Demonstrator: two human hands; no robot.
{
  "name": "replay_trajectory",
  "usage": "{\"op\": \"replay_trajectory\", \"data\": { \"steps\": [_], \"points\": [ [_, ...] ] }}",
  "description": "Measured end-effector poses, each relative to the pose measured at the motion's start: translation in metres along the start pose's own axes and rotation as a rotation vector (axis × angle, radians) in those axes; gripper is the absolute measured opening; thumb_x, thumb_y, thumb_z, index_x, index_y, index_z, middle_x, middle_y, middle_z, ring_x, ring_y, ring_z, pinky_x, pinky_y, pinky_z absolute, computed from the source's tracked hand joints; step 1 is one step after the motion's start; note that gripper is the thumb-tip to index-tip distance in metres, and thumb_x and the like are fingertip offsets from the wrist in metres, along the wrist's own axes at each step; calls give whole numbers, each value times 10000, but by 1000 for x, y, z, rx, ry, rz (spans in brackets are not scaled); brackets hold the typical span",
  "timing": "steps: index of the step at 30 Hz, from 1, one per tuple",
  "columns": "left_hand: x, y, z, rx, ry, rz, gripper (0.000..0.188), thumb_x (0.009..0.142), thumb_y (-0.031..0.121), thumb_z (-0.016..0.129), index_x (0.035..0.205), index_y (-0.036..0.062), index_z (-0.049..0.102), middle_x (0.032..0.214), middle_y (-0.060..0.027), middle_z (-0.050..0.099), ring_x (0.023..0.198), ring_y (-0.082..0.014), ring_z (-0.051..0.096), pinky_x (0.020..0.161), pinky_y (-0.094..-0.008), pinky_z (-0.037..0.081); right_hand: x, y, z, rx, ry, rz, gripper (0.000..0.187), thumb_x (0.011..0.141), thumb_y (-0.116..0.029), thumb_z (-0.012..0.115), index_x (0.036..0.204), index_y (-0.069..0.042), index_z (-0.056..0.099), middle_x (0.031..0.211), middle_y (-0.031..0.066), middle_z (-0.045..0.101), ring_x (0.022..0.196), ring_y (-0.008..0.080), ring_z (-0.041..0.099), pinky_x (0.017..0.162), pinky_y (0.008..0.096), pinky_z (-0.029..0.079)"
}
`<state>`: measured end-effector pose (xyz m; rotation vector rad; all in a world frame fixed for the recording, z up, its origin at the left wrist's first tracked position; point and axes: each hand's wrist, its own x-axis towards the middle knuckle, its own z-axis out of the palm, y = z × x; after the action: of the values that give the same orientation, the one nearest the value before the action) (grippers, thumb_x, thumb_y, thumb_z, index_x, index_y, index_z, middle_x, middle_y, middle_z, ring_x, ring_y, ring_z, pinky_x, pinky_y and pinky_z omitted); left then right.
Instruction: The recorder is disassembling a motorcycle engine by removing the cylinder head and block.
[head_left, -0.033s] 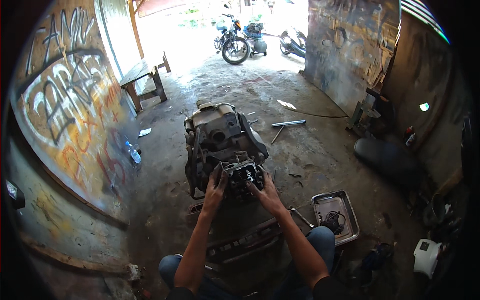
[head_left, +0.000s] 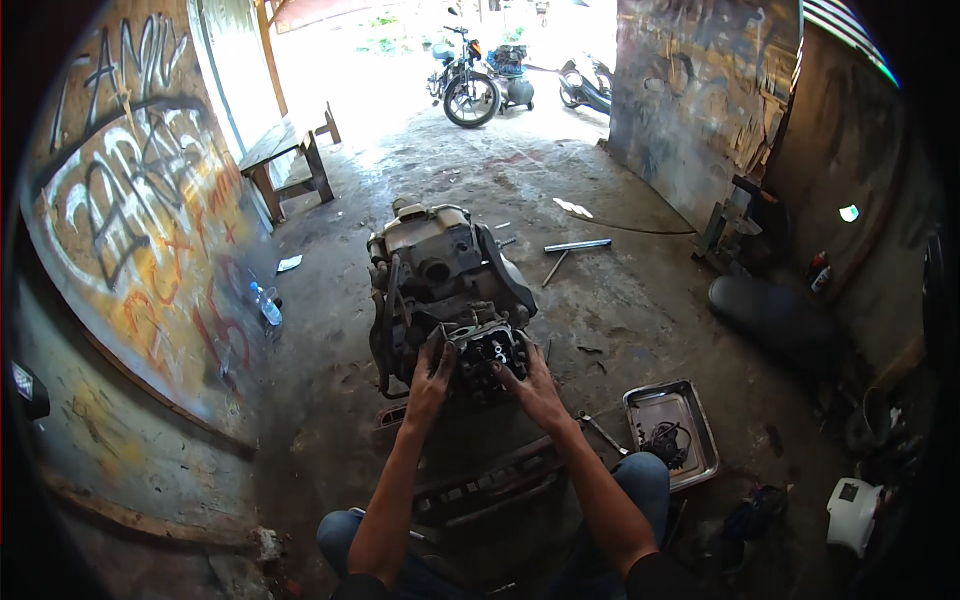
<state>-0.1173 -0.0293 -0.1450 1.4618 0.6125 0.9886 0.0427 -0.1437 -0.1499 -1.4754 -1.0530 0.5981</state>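
left hand (head_left: 430, 378) was curled round the left side of that open metal housing (head_left: 490, 353) | right hand (head_left: 535, 383) gripped its right side, thumb at the rim | housing sat right at the grimy engine's (head_left: 462, 245) near end, tbh

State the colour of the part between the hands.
The part is mostly blackish with bright metal inside; head view.

Motor repair workshop: opened engine (head_left: 450, 288), grimy floor (head_left: 640, 335), wrench (head_left: 604, 436) beside metal parts tray (head_left: 667, 405), loose seat (head_left: 765, 312), parked motorcycle (head_left: 471, 98).
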Motion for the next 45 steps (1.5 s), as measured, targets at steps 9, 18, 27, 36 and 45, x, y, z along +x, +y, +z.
{"op": "replay_trajectory", "data": {
  "steps": [9,18,27,36,45],
  "points": [
    [-4,-5,5,187,34,57,578,1019,279,556,1487,12,348,1431,-116,477,1314,-193,436,1113,-309,331,4,-3,5,223,-21,40,875,831,-443,750,1459,0,330,1383,240,434,1302,349,444,1115,415,328],
    [-9,-7,13,164,88,4,601,1016,330,555,1483,8,357,1426,-118,465,1317,-201,428,1113,-303,315,-1,4,17,335,50,-2,812,851,-406,740,1424,15,349,1320,183,508,1251,267,481,1065,376,371],
    [-8,6,4,54,21,-87,633,994,381,584,1470,17,381,1435,-151,451,1334,-218,414,1127,-321,296,0,12,26,436,91,-49,811,864,-380,735,1444,26,339,1340,170,483,1263,250,460,1080,367,354],
    [-9,-3,-1,26,10,-71,641,991,394,584,1467,14,383,1424,-121,454,1345,-231,401,1140,-327,272,-3,15,30,374,85,-23,793,920,-424,655,1465,38,310,1398,185,448,1319,271,417,1114,370,317],
    [-10,-3,8,118,85,3,619,1003,400,557,1454,8,395,1404,-134,465,1347,-243,395,1148,-336,253,17,52,18,653,131,239,669,1050,-527,306,1451,-2,415,1382,130,528,1277,210,492,1083,357,380]
  ]
}}
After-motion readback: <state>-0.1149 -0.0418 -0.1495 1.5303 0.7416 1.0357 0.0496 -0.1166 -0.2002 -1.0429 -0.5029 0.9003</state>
